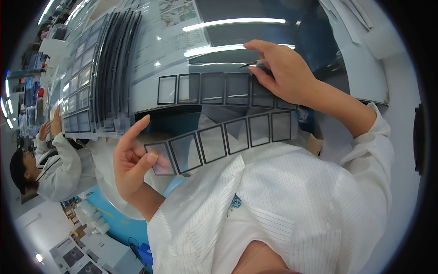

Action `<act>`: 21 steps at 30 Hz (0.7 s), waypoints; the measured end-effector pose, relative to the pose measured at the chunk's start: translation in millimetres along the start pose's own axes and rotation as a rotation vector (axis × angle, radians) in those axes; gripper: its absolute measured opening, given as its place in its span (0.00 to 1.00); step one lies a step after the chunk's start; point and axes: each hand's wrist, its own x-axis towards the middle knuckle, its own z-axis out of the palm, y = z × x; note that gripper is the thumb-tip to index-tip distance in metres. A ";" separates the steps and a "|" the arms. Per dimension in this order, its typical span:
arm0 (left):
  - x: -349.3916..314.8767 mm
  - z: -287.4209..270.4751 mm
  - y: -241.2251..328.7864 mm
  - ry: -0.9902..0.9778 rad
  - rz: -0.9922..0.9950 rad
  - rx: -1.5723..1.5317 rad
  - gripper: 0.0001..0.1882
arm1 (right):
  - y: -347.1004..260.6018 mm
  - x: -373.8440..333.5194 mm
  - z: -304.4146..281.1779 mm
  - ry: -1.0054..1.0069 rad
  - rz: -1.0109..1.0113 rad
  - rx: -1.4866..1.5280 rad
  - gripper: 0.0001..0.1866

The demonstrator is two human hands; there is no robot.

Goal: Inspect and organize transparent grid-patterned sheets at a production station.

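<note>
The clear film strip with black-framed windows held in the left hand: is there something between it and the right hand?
Nothing visible does. The left hand pinches one end of the clear film strip with black-framed windows. The right hand, holding thin dark tweezers, rests on a second similar strip just above, across an open gap.

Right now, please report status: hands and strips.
Left hand pinches lower strip. Right hand with tweezers on upper strip. Stacked strips at left.
</note>
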 end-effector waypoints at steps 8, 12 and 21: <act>-41.9 -12.7 18.1 -0.100 0.032 0.041 0.30 | 3.4 0.5 2.3 0.012 0.011 0.052 0.28; -48.9 -14.1 28.9 -0.185 0.124 0.113 0.28 | 5.0 -2.0 5.2 -0.016 0.035 0.052 0.28; -56.4 -8.2 61.1 -0.381 0.356 0.597 0.25 | 0.1 -6.8 2.6 -0.019 -0.009 0.068 0.29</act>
